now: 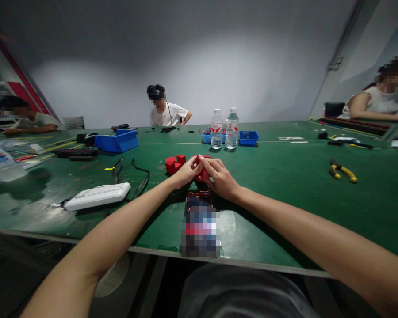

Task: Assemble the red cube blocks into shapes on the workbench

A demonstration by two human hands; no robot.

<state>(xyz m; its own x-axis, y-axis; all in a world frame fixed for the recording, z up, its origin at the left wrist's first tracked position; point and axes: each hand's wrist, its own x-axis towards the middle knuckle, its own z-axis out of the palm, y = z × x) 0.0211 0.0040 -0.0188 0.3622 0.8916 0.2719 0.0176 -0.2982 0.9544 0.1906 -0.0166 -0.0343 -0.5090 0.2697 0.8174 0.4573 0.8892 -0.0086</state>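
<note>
Gripping red block [203, 171] btwn both hands; orientation unclear

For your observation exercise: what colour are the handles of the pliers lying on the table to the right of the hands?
Yellow; the pliers show best in the head view.

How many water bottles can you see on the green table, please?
2: the left water bottle and the right water bottle stand side by side mid-table, beyond both hands, between two small blue bins. None seem hidden.
</note>
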